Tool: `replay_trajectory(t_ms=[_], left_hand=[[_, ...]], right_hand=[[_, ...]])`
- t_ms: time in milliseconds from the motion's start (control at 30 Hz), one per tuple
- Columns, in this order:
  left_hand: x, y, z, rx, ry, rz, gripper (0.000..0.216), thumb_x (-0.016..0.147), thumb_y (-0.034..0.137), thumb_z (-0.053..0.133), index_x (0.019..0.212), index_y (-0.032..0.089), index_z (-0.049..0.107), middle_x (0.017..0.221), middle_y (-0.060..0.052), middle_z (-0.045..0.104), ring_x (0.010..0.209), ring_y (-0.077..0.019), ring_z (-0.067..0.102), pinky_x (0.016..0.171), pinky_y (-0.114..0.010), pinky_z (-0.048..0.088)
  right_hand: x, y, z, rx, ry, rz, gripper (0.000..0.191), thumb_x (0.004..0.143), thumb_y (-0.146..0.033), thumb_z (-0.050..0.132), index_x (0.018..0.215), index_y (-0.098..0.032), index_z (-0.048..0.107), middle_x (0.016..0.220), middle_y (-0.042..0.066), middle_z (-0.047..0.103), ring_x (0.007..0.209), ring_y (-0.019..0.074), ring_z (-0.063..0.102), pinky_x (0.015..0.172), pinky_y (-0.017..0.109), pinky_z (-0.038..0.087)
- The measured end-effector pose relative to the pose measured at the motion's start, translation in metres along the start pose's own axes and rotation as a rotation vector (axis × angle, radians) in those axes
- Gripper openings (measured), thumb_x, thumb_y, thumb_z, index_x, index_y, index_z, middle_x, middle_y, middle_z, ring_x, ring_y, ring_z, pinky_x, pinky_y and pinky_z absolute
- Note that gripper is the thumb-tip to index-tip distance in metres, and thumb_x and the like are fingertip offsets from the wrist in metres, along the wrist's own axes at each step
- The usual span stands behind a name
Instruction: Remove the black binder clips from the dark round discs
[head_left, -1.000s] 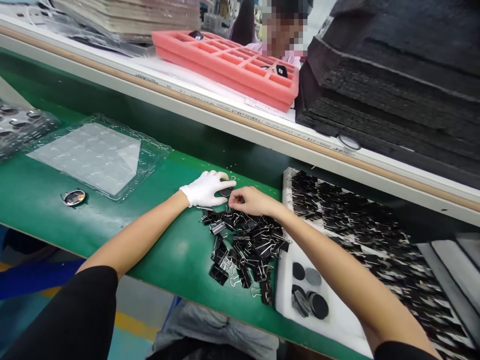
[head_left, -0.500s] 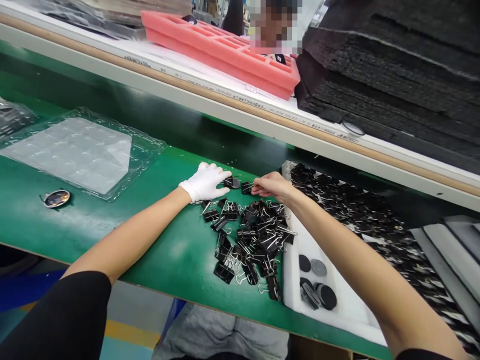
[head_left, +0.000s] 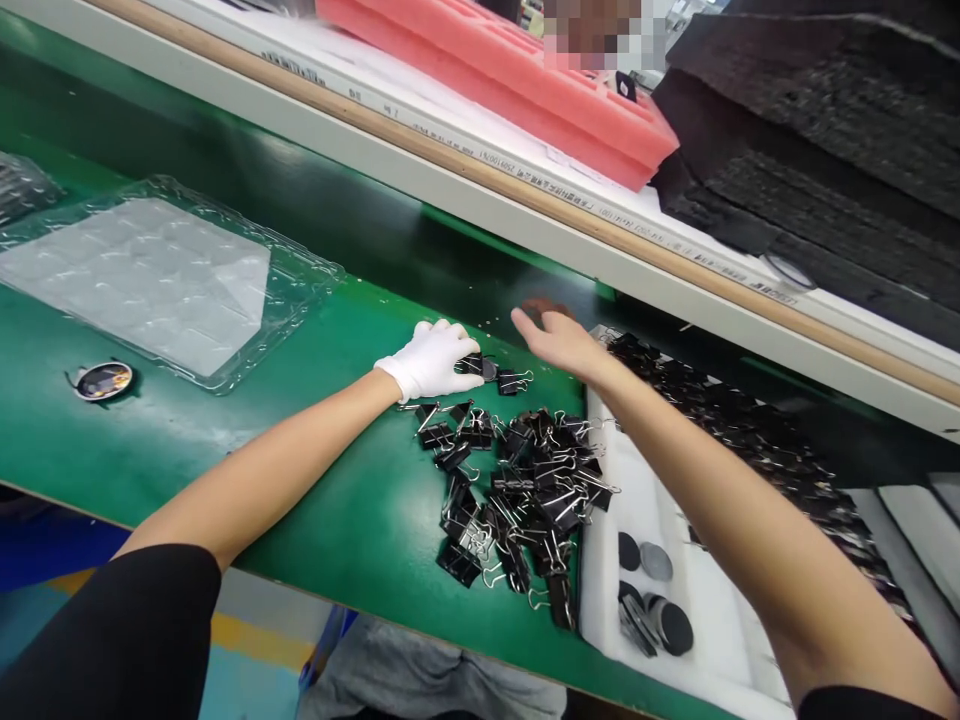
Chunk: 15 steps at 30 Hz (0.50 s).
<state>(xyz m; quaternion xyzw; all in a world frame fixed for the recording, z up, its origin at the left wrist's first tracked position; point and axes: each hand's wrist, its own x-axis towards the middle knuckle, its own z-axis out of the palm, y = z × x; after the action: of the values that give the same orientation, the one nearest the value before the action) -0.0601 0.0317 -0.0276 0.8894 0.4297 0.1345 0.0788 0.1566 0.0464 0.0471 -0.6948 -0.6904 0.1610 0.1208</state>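
Note:
My left hand [head_left: 429, 358], in a white glove, lies on the green bench with its fingertips closed on a small dark round disc [head_left: 474, 366] that has a clip on it. A black binder clip [head_left: 514, 380] lies just right of it. My bare right hand [head_left: 556, 342] hovers a little beyond that clip, fingers stretched out and holding nothing. Below both hands is a loose pile of black binder clips [head_left: 521, 490].
A white foam tray [head_left: 626, 500] at the right holds round dark discs [head_left: 660, 618] and a mass of clips [head_left: 750, 440]. A clear blister tray [head_left: 150, 280] and a round badge [head_left: 101, 381] lie left. The shelf above carries a pink foam tray [head_left: 525, 80] and black foam [head_left: 825, 140]; a person [head_left: 600, 25] sits behind it.
My right hand has let go of the clip beside my left hand, opened and drawn away to the upper right. My left hand has stayed on the disc.

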Motion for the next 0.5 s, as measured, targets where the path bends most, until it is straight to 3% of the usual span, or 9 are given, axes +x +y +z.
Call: replay_trajectory(t_ms=[100, 233, 500], left_hand=[[-0.001, -0.001, -0.001, -0.014, -0.002, -0.011, 0.051, 0.092, 0.062, 0.060, 0.127, 0.026, 0.070, 0.120, -0.010, 0.067, 0.115, -0.0333, 0.054, 0.095, -0.046, 0.036], [-0.001, -0.001, -0.003, -0.047, -0.008, 0.002, 0.049, 0.092, 0.061, 0.061, 0.125, 0.026, 0.071, 0.119, -0.009, 0.068, 0.114, -0.0316, 0.055, 0.093, -0.044, 0.034], [-0.002, -0.002, -0.001, -0.073, 0.027, 0.028, 0.042, 0.087, 0.060, 0.067, 0.108, 0.025, 0.077, 0.107, -0.006, 0.071, 0.105, -0.0279, 0.056, 0.091, -0.043, 0.031]], right_hand=[[0.007, -0.005, 0.035, 0.012, 0.175, 0.127, 0.052, 0.105, -0.056, 0.028, 0.136, -0.026, 0.057, 0.143, 0.016, 0.054, 0.144, 0.0387, 0.040, 0.118, 0.067, 0.026], [0.012, 0.003, 0.068, 0.111, 0.140, 0.204, 0.057, 0.102, -0.063, 0.022, 0.132, -0.029, 0.056, 0.142, 0.016, 0.051, 0.143, 0.0385, 0.037, 0.116, 0.071, 0.024], [0.015, 0.019, 0.069, 0.179, 0.154, 0.099, 0.055, 0.104, -0.053, 0.013, 0.131, -0.030, 0.055, 0.135, 0.014, 0.053, 0.139, 0.0353, 0.041, 0.115, 0.071, 0.027]])
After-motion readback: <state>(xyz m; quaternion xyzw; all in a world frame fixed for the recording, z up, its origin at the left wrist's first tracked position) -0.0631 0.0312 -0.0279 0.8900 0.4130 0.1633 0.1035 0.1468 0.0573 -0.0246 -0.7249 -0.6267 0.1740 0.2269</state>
